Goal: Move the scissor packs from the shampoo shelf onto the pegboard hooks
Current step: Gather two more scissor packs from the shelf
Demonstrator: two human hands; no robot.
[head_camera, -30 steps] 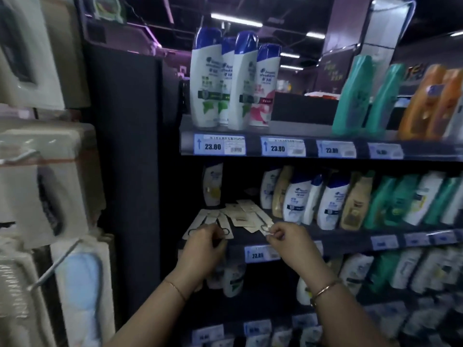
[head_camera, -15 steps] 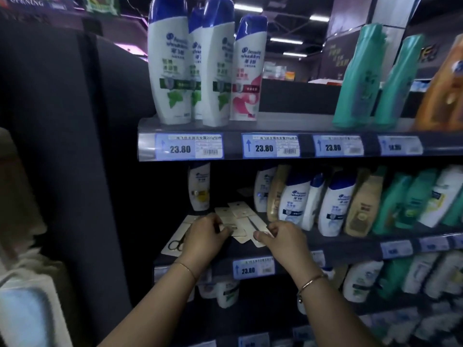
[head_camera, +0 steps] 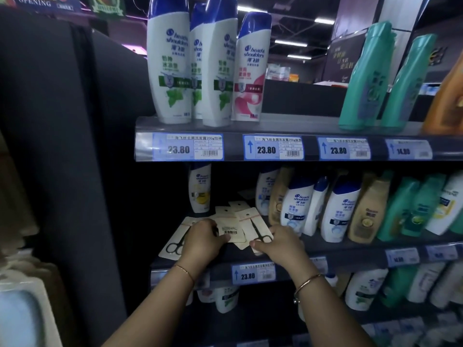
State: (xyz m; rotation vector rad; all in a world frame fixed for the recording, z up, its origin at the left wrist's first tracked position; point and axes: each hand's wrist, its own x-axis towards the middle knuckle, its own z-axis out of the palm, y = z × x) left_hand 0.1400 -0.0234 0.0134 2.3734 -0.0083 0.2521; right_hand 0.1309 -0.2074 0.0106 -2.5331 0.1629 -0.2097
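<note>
The scissor packs [head_camera: 240, 224] lie fanned and overlapping on the shampoo shelf [head_camera: 350, 249], left of the bottles [head_camera: 295, 209]. Your left hand [head_camera: 203, 237] pinches the barcode-side card, and your right hand [head_camera: 281, 242] presses fingertips on the card beside it. Square the cards into one stack before lifting, hang-holes aligned, so they thread onto a hook together. The pegboard hooks are out of view here

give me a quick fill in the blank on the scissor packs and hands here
1. The scissor packs lie on the ____ shelf from the top.
2. Both hands, left hand and right hand, wear a ____ at the wrist.
3. The price tag below the packs reads ____.

Missing words: second; bracelet; 23.80
</note>
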